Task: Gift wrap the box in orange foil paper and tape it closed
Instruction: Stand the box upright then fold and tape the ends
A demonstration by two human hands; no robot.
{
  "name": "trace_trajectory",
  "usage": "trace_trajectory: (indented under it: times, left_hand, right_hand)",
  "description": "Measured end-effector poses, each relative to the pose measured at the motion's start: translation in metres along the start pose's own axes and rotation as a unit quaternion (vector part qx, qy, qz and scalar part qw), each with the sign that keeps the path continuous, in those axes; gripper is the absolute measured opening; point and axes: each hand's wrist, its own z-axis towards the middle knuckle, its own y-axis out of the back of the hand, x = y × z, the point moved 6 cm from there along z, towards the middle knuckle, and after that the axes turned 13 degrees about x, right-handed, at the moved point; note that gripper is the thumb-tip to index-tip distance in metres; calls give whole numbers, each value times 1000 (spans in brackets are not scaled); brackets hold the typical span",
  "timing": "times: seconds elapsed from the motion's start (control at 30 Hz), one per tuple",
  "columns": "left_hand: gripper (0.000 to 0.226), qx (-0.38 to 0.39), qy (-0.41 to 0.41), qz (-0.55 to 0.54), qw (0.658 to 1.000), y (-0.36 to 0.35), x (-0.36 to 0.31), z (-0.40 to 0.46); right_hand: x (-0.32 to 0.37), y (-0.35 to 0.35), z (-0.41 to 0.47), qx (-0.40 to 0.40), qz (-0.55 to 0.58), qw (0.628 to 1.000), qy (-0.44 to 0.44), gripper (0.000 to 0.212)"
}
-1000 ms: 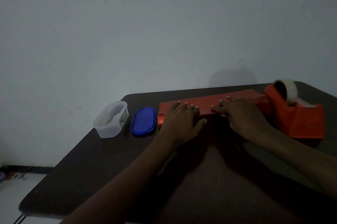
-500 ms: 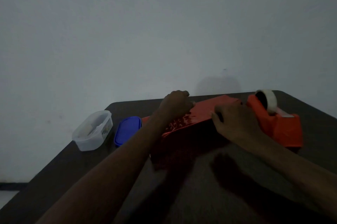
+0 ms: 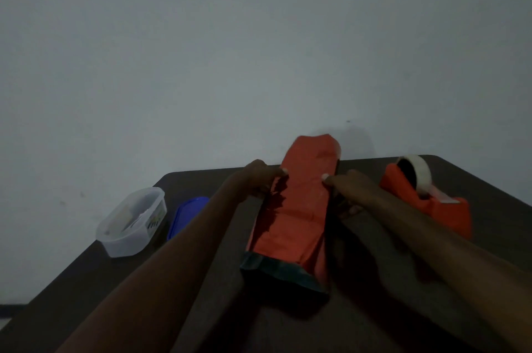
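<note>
Item: one box wrapped in orange foil paper [image 3: 299, 208], held lengthwise at mid-table, one end pointing far toward the wall, the other near the viewer. The near end is seen open, a dark inner band of paper projecting past the orange. The far end is raised off the table [image 3: 359, 324].

Grip: the left hand [image 3: 256, 180] is curled round the left side of the parcel, thumb laid on the top face; the right hand [image 3: 349, 184] is likewise wrapped round the right side, thumb on top. Both are closed on the parcel; nothing else is held.

Step in hand, as judged: the parcel is being turned so that an end can be folded. It would best be set down flat, the overhang creased in from both sides, and the flap pinned by one hand while tape is drawn. Foil is likely to spring back if released.

Count:
- tape dispenser [image 3: 431, 203], orange, with roll: one, far right.
- clear plastic container [image 3: 132, 226]: one, left.
- blue lid [image 3: 187, 216]: one, just beside the container.
- hands: two.
</note>
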Motion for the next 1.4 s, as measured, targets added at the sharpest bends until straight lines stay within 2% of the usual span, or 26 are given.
trace_trajectory:
  times: [0.17, 0.27, 0.4, 0.6, 0.83, 0.97, 1.13, 1.2, 1.23, 1.3, 1.37, 1.4]
  left_hand:
    - [37, -28, -83, -127, 988, 29, -22, -13]
    - [32, -16, -134, -155, 979, 44, -49, -28]
    - [29, -1, -196, -155, 968, 62, -81, -49]
    - [56, -14, -267, -87, 960, 71, -109, -75]
    - [79, -10, -211, 23, 977, 54, -88, -74]
    - [70, 29, -176, 72, 981, 36, -72, -74]
    - [58, 116, -127, 65, 983, 24, -57, -81]
    - [67, 87, -121, 124, 981, 30, -64, -86]
    - [79, 43, -131, 150, 979, 37, -73, -90]
    - [98, -75, -206, 169, 961, 51, -106, -111]
    - [91, -138, -307, 209, 918, 53, -148, -138]
    - [81, -133, -326, 248, 902, 47, -166, -147]
  right_hand:
    - [41, 29, 11, -55, -21, 995, 84, 44]
    - [63, 41, 10, -41, 56, 988, 138, 46]
    - [94, 56, -3, -18, 89, 975, 204, 55]
    - [115, 70, -23, 17, 29, 963, 268, 70]
    - [103, 64, -41, 87, 8, 953, 291, 69]
    - [81, 58, -43, 120, 32, 960, 252, 62]
    - [62, 51, -43, 143, 48, 964, 217, 57]
    - [62, 52, -43, 145, 42, 965, 217, 61]
    - [63, 53, -44, 147, 37, 965, 216, 62]
    - [66, 53, -45, 151, 30, 964, 218, 60]
    - [67, 52, -45, 149, 28, 964, 218, 55]
    - [67, 53, -46, 147, 27, 964, 218, 52]
